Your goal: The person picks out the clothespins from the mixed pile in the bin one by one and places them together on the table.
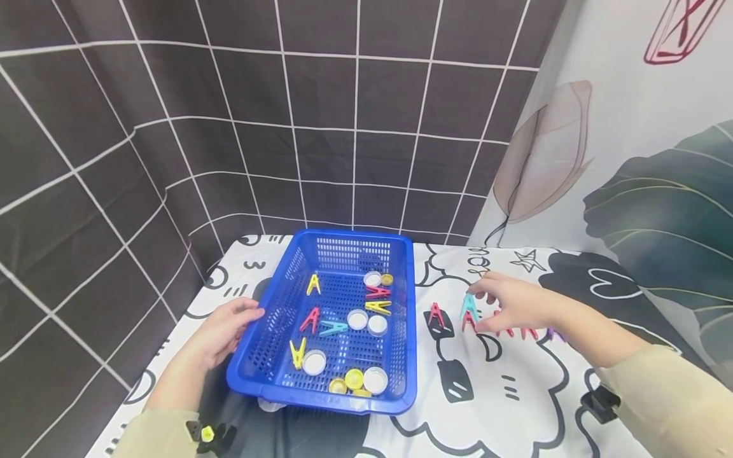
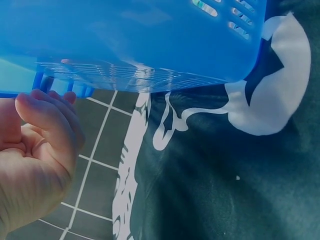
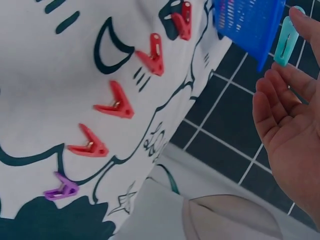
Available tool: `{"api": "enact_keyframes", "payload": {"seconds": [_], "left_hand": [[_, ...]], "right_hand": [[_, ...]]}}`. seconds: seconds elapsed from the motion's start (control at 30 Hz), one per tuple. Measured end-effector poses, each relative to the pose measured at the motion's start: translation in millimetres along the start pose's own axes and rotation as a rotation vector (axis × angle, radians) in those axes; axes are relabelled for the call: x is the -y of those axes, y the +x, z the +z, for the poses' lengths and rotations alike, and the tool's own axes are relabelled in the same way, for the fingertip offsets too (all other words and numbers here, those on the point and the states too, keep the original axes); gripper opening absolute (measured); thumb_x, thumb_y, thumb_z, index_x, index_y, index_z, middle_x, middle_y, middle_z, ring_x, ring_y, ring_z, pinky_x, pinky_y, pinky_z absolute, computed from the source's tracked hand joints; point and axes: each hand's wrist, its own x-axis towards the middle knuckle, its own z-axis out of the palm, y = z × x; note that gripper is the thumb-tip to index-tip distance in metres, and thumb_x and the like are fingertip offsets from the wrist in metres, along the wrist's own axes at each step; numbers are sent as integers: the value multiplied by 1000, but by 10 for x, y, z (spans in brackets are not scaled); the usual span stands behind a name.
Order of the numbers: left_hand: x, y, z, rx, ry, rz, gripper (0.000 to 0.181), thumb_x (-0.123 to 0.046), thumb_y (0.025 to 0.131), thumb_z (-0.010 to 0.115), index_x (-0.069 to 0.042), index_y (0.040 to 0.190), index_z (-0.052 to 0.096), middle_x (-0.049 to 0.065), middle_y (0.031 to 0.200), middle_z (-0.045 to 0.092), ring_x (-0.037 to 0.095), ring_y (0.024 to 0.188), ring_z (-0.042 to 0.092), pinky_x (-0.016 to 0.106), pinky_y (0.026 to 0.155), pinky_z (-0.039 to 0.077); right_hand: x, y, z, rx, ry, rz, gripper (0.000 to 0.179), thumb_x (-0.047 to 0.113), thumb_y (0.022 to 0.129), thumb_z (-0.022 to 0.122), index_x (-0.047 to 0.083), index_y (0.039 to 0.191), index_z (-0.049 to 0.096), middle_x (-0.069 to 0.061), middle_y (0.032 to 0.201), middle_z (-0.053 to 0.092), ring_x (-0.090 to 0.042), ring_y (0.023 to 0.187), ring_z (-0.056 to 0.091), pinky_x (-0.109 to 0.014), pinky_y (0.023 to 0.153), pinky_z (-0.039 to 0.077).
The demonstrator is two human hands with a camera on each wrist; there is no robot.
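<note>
A blue plastic basket [image 1: 321, 398] stands on the printed cloth, with yellow, red and light-blue clothespins and several white and yellow bottle caps inside. My left hand [image 1: 220, 327] grips the basket's left side, fingers at the rim. Over the cloth right of the basket, my right hand [image 1: 508, 302] pinches a light-blue clothespin [image 3: 286, 42] between thumb and fingertips. Below it a red clothespin [image 1: 469, 320] lies on the cloth, with another red clothespin [image 1: 436, 313] nearer the basket. Farther right, two more red ones and a purple clothespin [image 3: 62, 187] form a row, partly behind my right hand and forearm in the head view.
A dark curtain with a white grid [image 1: 378, 159] hangs behind the basket and along the left. At the right hangs a pale curtain with leaf prints [image 1: 676, 210]. A whitish round thing [image 1: 270, 404] shows under the basket's front left corner.
</note>
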Motion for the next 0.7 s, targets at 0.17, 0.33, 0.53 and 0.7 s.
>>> {"api": "enact_keyframes", "payload": {"seconds": [0.17,0.33,0.53,0.7], "left_hand": [[-18,-19,6,-16,15,-1,32,-17,93,56,2,116,43,5,82,66,17,69,66,34,60,55],[-24,-18,-1,-25,28,6,38,-18,93,56,2,121,40,5,81,66,17,66,65,31,57,55],[-17,-13,-6,-22,25,7,39,-18,94,55,1,123,38,5,81,66,18,66,66,32,56,55],[-18,-16,-2,-13,27,1,42,-18,93,56,2,125,37,6,82,66,18,66,66,30,54,54]], "right_hand": [[-53,-59,123,-39,36,-5,57,39,72,76,4,113,59,-2,99,56,-18,88,55,-28,65,48],[-117,-77,289,-89,71,-49,54,40,71,77,5,109,60,2,95,54,-13,83,53,-25,64,47],[-184,-49,488,-120,79,-72,51,40,71,77,8,108,60,0,94,55,-14,85,53,-25,66,47],[-187,-25,634,-91,104,-102,49,39,73,76,9,107,60,-1,93,55,-18,84,55,-27,67,48]]}}
